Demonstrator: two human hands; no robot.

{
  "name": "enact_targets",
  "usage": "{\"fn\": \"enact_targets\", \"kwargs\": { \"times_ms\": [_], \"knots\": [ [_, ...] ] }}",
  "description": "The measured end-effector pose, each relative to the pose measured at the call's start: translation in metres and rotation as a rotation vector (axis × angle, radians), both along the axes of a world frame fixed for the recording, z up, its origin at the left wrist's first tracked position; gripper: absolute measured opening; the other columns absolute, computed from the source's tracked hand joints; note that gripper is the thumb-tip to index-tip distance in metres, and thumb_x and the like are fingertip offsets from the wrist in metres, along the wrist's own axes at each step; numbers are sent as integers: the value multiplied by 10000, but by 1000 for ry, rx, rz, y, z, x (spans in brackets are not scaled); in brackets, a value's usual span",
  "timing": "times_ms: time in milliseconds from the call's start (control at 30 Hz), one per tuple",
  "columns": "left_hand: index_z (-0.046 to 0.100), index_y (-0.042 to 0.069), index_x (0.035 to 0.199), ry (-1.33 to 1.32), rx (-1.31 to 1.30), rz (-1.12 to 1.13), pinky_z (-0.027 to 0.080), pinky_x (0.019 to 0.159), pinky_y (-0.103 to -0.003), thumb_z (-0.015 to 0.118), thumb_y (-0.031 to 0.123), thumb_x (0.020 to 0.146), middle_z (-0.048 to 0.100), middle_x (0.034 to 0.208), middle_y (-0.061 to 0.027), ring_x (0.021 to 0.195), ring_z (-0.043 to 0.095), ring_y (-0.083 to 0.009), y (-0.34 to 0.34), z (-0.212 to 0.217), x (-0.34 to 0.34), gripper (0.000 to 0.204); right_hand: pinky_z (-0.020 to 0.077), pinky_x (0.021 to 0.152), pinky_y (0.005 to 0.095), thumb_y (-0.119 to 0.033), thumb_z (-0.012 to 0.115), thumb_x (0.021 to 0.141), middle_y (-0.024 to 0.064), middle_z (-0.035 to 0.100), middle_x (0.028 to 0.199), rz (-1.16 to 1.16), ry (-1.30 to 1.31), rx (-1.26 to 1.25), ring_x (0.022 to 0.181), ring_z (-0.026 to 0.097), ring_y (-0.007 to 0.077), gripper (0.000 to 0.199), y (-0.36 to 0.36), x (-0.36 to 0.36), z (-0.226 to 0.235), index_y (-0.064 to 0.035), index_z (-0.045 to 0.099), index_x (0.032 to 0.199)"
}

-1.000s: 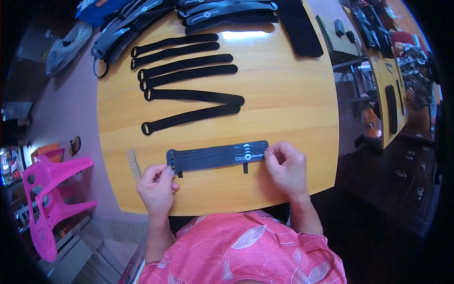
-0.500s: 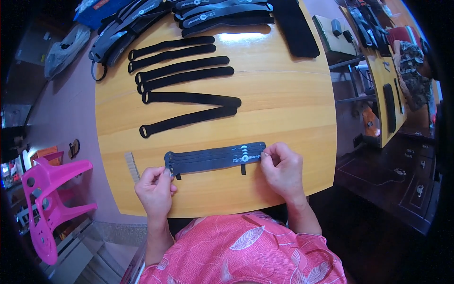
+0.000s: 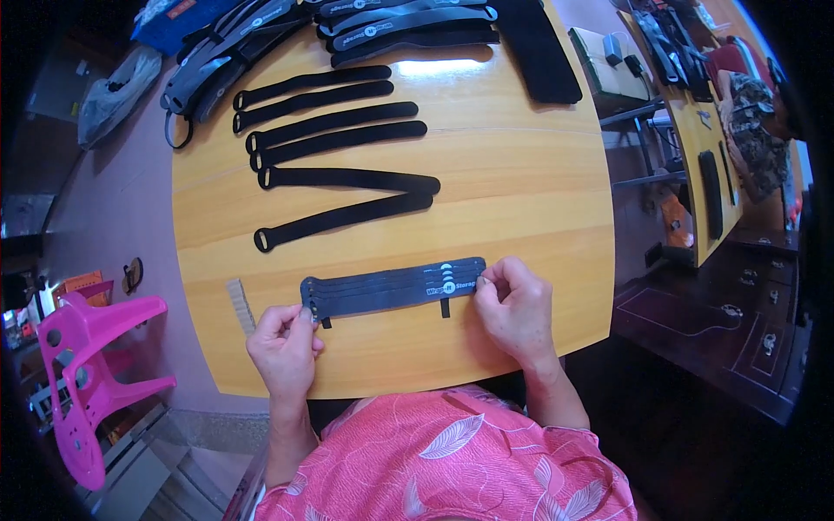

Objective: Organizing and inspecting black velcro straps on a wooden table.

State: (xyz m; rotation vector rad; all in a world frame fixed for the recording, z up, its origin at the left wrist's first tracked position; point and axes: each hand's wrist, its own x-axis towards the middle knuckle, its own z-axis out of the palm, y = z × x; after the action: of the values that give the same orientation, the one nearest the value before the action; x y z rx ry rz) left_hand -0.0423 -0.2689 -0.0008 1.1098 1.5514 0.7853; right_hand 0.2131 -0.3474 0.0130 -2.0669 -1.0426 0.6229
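A fanned stack of dark grey hook-and-loop straps (image 3: 373,291) lies across the near part of the table, with white print toward its right end. My left hand (image 3: 285,347) pinches the slotted left end between thumb and fingers. At the opposite end, my right hand (image 3: 519,314) grips the rounded tips the same way. Two short black tabs, such as the right one (image 3: 446,308), stick out below the stack's near edge. Beyond it, several single black straps (image 3: 339,135) lie spread out, their slotted ends to the left; the nearest two meet at their right tips.
The yellow wooden table (image 3: 521,208) holds piles of grey straps (image 3: 413,35) along its far side and a wide black strip (image 3: 539,56) at far right. A corrugated beige strip (image 3: 240,304) lies by my left hand. A pink stool (image 3: 95,373) stands left; another person (image 3: 756,130) sits far right.
The whole view has shifted very slightly. Both hands keep their hold on the two ends of the strap stack, which lies practically as before.
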Motion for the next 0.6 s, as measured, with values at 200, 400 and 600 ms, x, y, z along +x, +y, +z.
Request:
{"fn": "enact_targets", "kwargs": {
  "times_ms": [200, 400, 600],
  "knots": [
    [644, -21, 883, 23, 2, 2, 439, 422, -197, 618, -4, 882, 647, 694, -74, 494, 561, -68, 0, 0, 0, 32, 505, 554, 377, -7, 634, 765, 166, 607, 647, 19, -26, 14, 591, 634, 307, 70, 0, 0, -4, -4, 565, 754],
    [640, -21, 881, 5, 10, -9, 439, 426, -199, 614, -10, 881, 642, 692, -68, 496, 559, -68, 0, -1, 0, 28, 502, 553, 387, -4, 629, 759, 166, 597, 638, 17, -40, 18, 589, 627, 318, 71, 1, -1, -3, -7, 560, 748],
    [636, -26, 871, 8, 12, -12, 438, 431, -201, 617, -16, 876, 637, 688, -61, 497, 557, -65, 1, -2, 0, 21, 500, 551, 397, -9, 620, 758, 163, 595, 638, 32, -90, 25, 585, 619, 325, 69, 1, -4, -5, -13, 552, 751]
  ]
}}
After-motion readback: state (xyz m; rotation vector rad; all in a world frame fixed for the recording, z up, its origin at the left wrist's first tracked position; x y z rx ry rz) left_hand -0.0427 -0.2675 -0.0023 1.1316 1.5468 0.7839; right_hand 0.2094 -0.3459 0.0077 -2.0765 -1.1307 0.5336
